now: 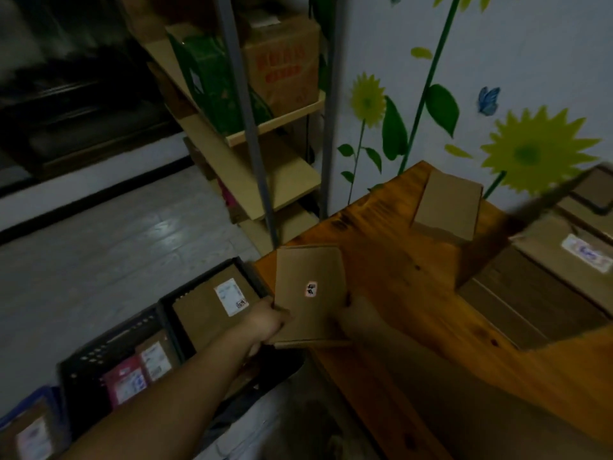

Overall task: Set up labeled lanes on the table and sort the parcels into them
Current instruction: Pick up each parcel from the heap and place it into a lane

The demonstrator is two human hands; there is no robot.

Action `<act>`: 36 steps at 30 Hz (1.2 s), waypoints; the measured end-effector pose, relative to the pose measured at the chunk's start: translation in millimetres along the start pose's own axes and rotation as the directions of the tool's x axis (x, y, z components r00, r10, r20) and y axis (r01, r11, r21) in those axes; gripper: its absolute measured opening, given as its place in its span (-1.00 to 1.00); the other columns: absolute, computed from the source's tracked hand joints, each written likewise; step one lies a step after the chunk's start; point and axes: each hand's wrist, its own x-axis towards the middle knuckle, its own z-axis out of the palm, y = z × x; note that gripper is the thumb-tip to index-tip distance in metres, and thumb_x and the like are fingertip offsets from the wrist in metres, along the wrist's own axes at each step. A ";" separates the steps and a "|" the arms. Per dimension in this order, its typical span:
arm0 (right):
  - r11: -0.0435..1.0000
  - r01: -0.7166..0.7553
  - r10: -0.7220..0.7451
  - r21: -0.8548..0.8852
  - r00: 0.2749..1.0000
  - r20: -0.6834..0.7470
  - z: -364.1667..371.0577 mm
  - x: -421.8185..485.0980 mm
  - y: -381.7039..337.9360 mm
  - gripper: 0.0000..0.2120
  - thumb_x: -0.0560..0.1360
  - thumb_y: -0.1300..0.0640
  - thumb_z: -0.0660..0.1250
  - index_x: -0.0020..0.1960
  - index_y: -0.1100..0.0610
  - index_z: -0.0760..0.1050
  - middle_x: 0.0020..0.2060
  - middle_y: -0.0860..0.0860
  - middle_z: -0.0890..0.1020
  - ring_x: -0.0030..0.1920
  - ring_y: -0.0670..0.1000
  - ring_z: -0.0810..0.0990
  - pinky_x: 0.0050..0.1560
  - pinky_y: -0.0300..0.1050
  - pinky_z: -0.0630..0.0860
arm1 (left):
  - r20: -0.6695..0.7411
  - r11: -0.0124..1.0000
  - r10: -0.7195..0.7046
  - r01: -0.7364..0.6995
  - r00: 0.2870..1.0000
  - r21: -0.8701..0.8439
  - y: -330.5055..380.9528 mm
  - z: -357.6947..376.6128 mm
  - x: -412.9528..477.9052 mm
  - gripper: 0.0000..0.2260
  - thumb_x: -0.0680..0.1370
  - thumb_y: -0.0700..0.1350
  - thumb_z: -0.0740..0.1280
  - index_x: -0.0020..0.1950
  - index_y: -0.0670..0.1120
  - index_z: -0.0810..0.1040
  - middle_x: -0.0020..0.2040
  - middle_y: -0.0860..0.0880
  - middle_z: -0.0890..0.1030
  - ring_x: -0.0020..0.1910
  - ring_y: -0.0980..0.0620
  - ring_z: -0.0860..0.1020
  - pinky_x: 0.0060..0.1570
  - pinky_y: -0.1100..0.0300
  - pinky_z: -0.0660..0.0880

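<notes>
Flat cardboard parcel (308, 293) over the wooden table's (414, 293) near-left corner, left hand (270, 322) and right hand (360, 322) gripping its opposite sides

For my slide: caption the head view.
Both hands, left hand and right hand, carry a flat cardboard parcel over the wooden table.

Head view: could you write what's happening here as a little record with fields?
held item: flat cardboard parcel with a small sticker
left hand: grips the parcel's left edge
right hand: grips its right edge, blurred
parcel position: over the wooden table corner
on table: more cardboard boxes
on floor: black crate holding labeled parcels
behind: shelf rack with boxes
</notes>
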 end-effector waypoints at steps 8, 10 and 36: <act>0.953 0.060 0.007 0.296 0.975 -0.221 -66.5 -73.5 -36.2 -0.68 0.60 0.07 0.23 0.32 0.11 0.39 0.16 0.08 0.58 0.00 0.04 0.59 -0.13 -0.16 0.51 | 0.198 0.950 0.313 -0.306 0.929 -0.065 75.1 -26.1 -37.5 -0.69 0.59 -0.12 0.26 0.33 0.01 0.36 0.15 -0.02 0.54 0.01 0.02 0.54 -0.13 0.19 0.50; 0.936 0.138 -0.013 0.325 0.934 -0.358 -75.5 -100.6 -40.6 -0.66 0.59 0.10 0.25 0.34 0.14 0.42 0.19 0.08 0.59 0.11 0.07 0.59 0.07 -0.08 0.51 | 0.209 0.924 0.379 -0.381 0.902 -0.029 87.4 -26.5 -53.0 -0.80 0.60 -0.14 0.23 0.22 -0.02 0.43 0.15 -0.10 0.56 0.01 -0.02 0.53 -0.10 0.16 0.48; 0.692 0.498 0.339 0.523 0.416 -0.844 -131.0 -446.5 127.6 -0.71 0.51 0.21 0.37 0.18 0.06 0.40 -0.08 0.00 0.62 -0.04 0.02 0.65 0.01 0.01 0.61 | 0.645 0.667 0.664 -0.689 0.379 -0.282 100.6 192.4 -300.4 -0.48 0.52 -0.33 0.32 0.43 -0.03 0.31 0.20 -0.04 0.53 0.19 -0.03 0.52 0.16 -0.03 0.50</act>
